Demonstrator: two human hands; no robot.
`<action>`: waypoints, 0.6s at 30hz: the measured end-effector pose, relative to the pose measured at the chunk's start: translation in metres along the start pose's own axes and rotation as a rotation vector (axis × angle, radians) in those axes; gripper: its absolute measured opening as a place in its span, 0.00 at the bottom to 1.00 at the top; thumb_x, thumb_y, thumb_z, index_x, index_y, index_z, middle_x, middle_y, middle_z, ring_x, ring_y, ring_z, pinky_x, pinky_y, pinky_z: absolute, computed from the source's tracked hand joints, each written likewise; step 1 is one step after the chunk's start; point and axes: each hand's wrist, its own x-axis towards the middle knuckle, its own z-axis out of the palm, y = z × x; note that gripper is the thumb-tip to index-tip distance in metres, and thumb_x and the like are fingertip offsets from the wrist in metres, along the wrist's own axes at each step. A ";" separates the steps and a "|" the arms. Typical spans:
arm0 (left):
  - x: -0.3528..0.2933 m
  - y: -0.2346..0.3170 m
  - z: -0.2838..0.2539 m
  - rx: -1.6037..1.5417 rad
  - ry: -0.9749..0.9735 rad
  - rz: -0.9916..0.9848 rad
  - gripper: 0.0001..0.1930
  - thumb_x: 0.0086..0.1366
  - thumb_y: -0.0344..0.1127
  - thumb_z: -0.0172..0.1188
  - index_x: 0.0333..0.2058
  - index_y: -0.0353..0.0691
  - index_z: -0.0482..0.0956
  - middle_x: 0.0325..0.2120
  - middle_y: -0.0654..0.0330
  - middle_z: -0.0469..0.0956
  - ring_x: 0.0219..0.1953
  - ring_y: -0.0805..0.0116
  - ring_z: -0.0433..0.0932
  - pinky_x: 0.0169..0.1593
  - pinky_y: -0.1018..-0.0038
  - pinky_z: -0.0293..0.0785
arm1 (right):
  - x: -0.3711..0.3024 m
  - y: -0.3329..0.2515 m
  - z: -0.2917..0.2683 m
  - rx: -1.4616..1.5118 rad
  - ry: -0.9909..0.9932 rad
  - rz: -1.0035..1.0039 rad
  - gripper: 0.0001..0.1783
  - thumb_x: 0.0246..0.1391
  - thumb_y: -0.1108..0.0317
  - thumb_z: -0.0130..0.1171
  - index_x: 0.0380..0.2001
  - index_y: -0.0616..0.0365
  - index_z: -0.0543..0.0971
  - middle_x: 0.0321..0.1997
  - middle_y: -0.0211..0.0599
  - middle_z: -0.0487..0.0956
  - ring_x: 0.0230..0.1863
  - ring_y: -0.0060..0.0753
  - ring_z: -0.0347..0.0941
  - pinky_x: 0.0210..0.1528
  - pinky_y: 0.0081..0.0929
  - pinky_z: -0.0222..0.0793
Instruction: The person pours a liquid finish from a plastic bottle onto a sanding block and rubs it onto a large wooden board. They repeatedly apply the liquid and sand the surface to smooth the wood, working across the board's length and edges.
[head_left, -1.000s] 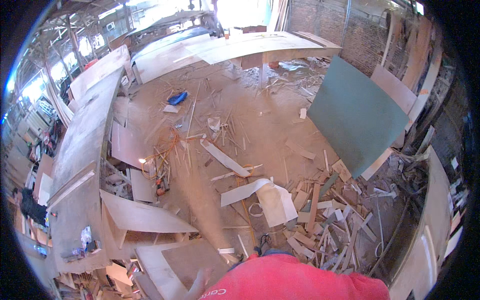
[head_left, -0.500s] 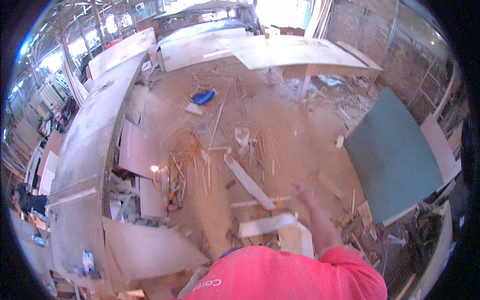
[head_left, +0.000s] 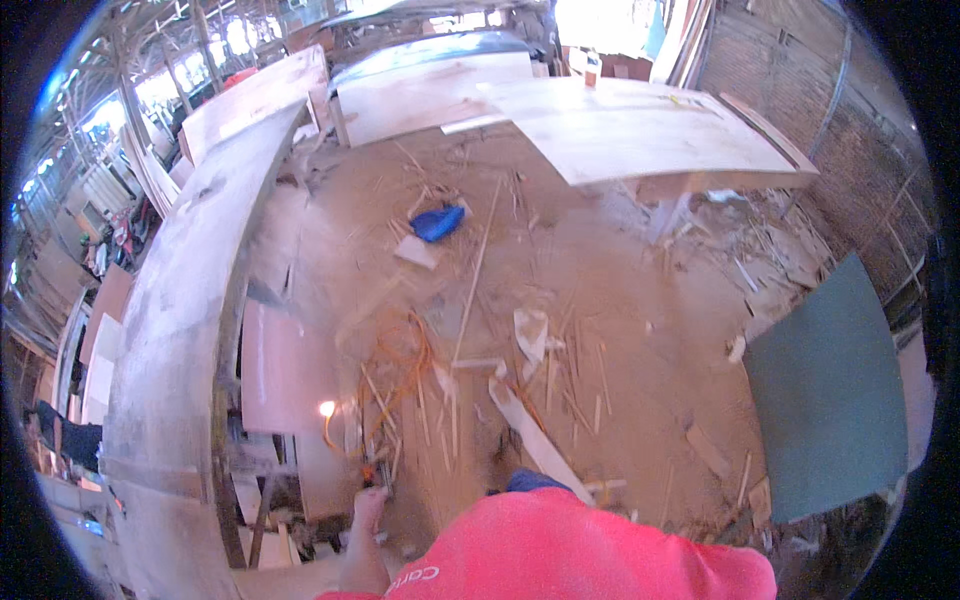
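My left hand (head_left: 370,504) reaches down at the lower left, its fingers looking curled. It meets the lower end of a small orange and dark tool (head_left: 368,474) on the floor; blur hides whether the fingers grip it. Just beyond lie a lit bulb (head_left: 327,409) and a tangled orange cord (head_left: 405,345) among thin wood strips. My right hand is out of sight, hidden behind or below my red-shirted body. A long pale board (head_left: 535,432) lies slanted on the floor in front of me.
A long workbench (head_left: 185,300) runs along the left, with a pinkish panel (head_left: 275,365) leaning by it. White-topped tables (head_left: 650,125) stand at the back. A large dark green panel (head_left: 830,390) is on the right. A blue cloth-like item (head_left: 437,223) and wood scraps litter the floor.
My right hand, earlier stretched over the floor, has gone out of view. My left hand has appeared beside the orange tool. The view has shifted, and my body now covers the near boards.
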 end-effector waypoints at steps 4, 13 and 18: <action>0.029 0.031 -0.011 -0.488 -0.160 -0.470 0.15 0.61 0.41 0.72 0.35 0.33 0.84 0.24 0.64 0.80 0.23 0.64 0.77 0.30 0.65 0.73 | 0.115 -0.136 -0.075 0.040 0.070 -0.081 0.20 0.62 0.56 0.60 0.52 0.55 0.83 0.47 0.41 0.85 0.48 0.42 0.80 0.49 0.47 0.77; 0.198 0.127 -0.018 -0.344 -0.162 -0.513 0.16 0.58 0.41 0.75 0.36 0.35 0.84 0.26 0.64 0.81 0.25 0.66 0.78 0.32 0.69 0.74 | 0.272 -0.770 -0.413 0.383 0.256 -0.862 0.16 0.62 0.59 0.63 0.44 0.61 0.84 0.39 0.37 0.86 0.39 0.30 0.79 0.46 0.37 0.76; 0.362 0.200 -0.080 -0.359 -0.129 -0.441 0.16 0.57 0.41 0.77 0.37 0.35 0.85 0.27 0.64 0.82 0.26 0.68 0.78 0.33 0.71 0.74 | 0.269 -0.931 -0.442 0.356 0.433 -1.021 0.15 0.60 0.64 0.64 0.47 0.59 0.85 0.40 0.40 0.87 0.39 0.31 0.82 0.46 0.35 0.77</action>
